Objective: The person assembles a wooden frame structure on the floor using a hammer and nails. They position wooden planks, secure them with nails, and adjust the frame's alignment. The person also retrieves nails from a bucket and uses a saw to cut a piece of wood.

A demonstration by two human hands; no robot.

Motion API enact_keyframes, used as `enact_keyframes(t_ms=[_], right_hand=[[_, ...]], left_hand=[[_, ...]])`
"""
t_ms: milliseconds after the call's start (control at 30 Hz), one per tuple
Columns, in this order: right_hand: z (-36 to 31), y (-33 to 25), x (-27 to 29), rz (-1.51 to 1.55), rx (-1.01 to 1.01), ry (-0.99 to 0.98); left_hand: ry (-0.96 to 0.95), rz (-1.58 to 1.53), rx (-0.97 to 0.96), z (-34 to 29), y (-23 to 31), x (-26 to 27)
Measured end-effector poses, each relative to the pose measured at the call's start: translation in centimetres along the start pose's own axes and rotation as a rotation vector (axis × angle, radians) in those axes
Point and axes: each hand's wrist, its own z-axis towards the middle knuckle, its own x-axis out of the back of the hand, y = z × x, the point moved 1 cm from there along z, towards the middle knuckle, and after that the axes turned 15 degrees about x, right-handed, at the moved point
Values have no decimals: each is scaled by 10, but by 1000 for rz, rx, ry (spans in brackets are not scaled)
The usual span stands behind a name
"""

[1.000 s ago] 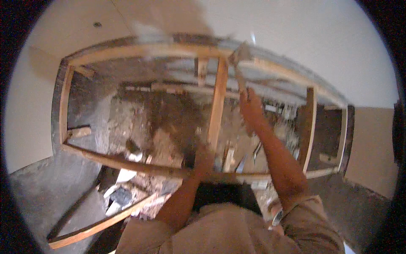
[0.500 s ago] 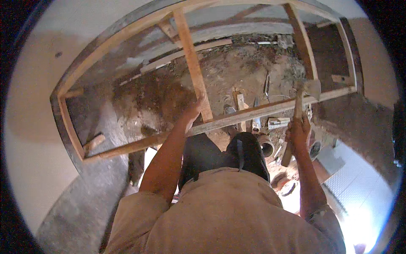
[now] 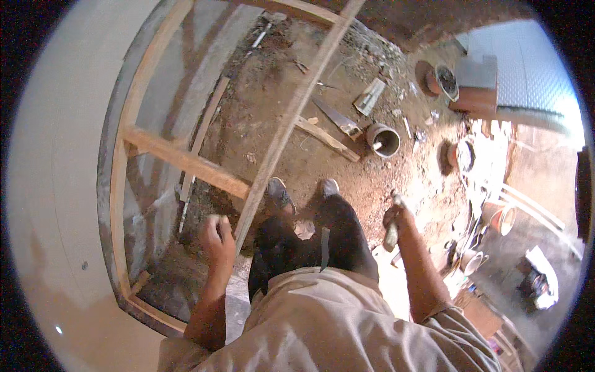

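Note:
My left hand (image 3: pixel 218 242) is beside the wooden frame's long rail (image 3: pixel 279 133), left of its lower end. Its fingers are curled in and nothing shows in them. Just above it, a short crossbar (image 3: pixel 186 162) joins the rail to the frame's far side (image 3: pixel 121 167). On the right, my right hand (image 3: pixel 398 218) is closed around a hatchet (image 3: pixel 390 238) with a wooden handle. The handle's butt points down toward me; the head is foreshortened beyond the fist and hard to make out.
On the dirt floor lie a handsaw (image 3: pixel 336 118), a wooden board (image 3: pixel 328 139), a grey bucket (image 3: pixel 383 141) and pliers (image 3: pixel 301 66). Filled buckets (image 3: pixel 446 82) stand farther right. A pale wall (image 3: pixel 62 155) rises at left. Light poles (image 3: pixel 536 208) lie at right.
My view has swung to the right, so the frame now appears at the left. My left hand has let go of the crossbar. My right hand has lowered the hatchet away from the rail.

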Motion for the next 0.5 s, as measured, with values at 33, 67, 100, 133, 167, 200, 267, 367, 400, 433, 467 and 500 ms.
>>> enact_keyframes(t_ms=[33, 67, 100, 133, 167, 200, 267, 367, 400, 433, 467, 500], right_hand=[[1, 30, 26, -16, -55, 68], [3, 56, 47, 9, -127, 115], [7, 74, 59, 36, -204, 156], [5, 90, 62, 26, -174, 112], [0, 106, 67, 15, -144, 67], [-3, 122, 76, 62, -192, 78], [9, 151, 89, 153, -290, 72], [23, 190, 113, 36, -351, -15], [18, 185, 107, 58, -371, -23], [18, 179, 102, 78, -383, -33], [28, 188, 109, 76, -407, -38], [36, 202, 119, 71, -433, -39]], left_hand=[[-76, 41, -73, -16, 15, 2], [-141, 80, -138, -33, 35, -5], [-276, 129, -98, -42, 54, -17], [-404, 183, -45, -51, 67, -28], [-527, 237, 11, -64, 75, -42], [-515, 195, -51, -74, 80, -64], [-467, 106, -175, -83, 79, -125], [-506, 262, -277, -83, 46, -204], [-544, 298, -272, -79, 29, -227], [-587, 314, -177, -74, 13, -249], [-629, 328, -86, -70, 0, -270], [-674, 340, 11, -66, -12, -291]])
